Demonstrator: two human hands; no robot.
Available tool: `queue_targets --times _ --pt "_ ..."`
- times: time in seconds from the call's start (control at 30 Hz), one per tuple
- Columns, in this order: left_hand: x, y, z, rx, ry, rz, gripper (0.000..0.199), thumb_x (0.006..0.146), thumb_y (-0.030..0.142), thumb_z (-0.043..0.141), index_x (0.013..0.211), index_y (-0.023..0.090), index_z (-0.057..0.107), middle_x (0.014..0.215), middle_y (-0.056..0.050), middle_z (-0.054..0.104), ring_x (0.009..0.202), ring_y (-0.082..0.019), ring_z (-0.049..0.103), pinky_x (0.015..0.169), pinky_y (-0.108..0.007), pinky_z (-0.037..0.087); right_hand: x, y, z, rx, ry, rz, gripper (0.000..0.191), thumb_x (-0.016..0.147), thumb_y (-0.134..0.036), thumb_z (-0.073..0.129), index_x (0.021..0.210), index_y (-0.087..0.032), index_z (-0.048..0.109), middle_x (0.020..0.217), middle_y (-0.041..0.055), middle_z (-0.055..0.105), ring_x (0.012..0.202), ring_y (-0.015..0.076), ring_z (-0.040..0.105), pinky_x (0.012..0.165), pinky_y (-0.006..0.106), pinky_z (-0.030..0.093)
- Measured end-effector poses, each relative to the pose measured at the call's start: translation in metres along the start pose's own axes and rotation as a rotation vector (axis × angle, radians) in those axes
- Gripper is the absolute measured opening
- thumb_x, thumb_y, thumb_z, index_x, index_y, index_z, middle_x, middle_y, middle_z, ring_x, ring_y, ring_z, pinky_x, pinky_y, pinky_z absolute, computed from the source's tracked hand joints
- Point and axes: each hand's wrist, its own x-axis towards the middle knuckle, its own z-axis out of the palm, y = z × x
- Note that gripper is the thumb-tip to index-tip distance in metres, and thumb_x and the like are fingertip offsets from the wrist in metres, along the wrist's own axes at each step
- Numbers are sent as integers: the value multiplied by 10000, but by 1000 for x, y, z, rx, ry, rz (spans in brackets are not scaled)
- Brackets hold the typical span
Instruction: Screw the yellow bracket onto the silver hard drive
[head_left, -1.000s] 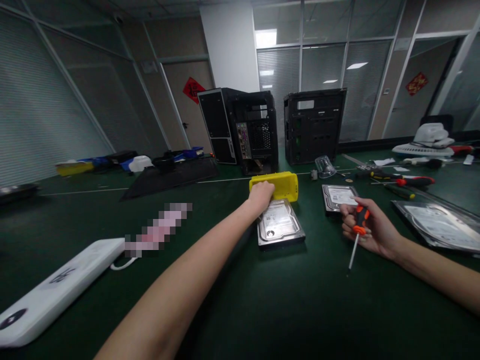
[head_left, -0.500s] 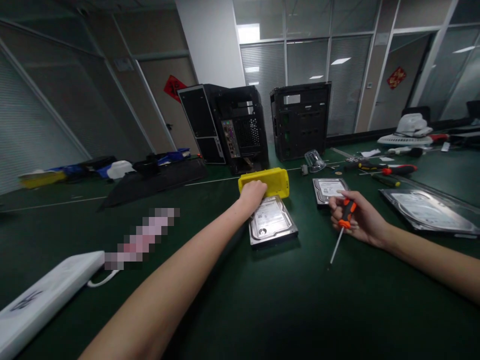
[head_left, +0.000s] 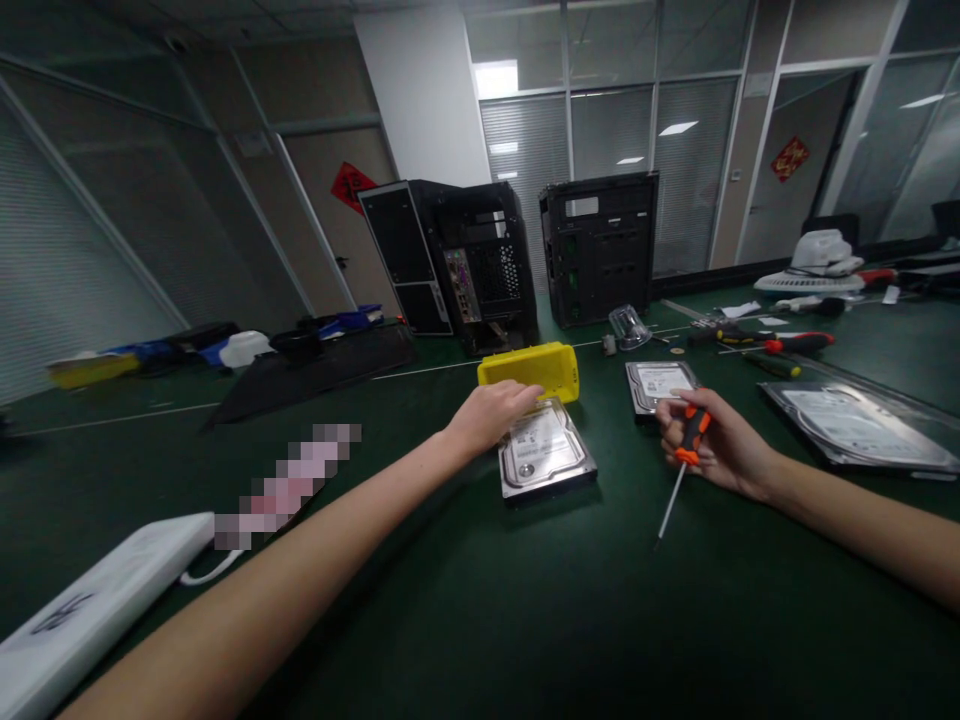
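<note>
Now — R hand (head_left: 726, 452) gripping screwdriver (head_left: 694, 434); L hand (head_left: 491, 412) over far end of HDD (head_left: 547, 455), by yellow bin (head_left: 559, 370) — can't tell grip.

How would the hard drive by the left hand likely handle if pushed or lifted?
The hard drive looks stiff and probably heavy for its size, given its metal casing. Being broad and low, it would likely slide rather than tip. Its shiny top may be slippery.
</note>
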Motion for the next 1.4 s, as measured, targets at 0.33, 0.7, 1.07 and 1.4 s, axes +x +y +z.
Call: queue_targets --times 0.33,0.7,1.07,1.4 --pt "-72 16 -5 -633 275 -489 284 807 343 472 1008 202 615 1004 -41 644 894 -173 589 719 -286 473 -1 -1 2 -10 29 19 297 828 -389 344 731 -165 513 461 -45 341 372 35 204 432 218 303" --pt "-66 15 -5 -635 195 -401 246 799 299 494 984 219 634 993 -45 640 914 -172 570 775 -310 452 1 -2 1 -41 24 20 284 819 -376 357 728 -162 519 498 -31 385 384 39 239 427 214 304" --pt "-66 15 -2 -617 215 -397 291 795 326 504 1053 227 593 923 -39 641 811 -162 576 665 -269 448 0 -1 4 -44 63 43 281 808 -383 391 716 -155 529 544 -9 419 422 56 316 453 231 341" --pt "-67 9 4 -847 283 -480 296 800 318 493 1041 168 575 936 -52 644 807 -148 605 679 -258 496 -1 0 4 -70 65 40 297 812 -401 377 722 -157 521 592 5 458 426 55 320 445 228 332"
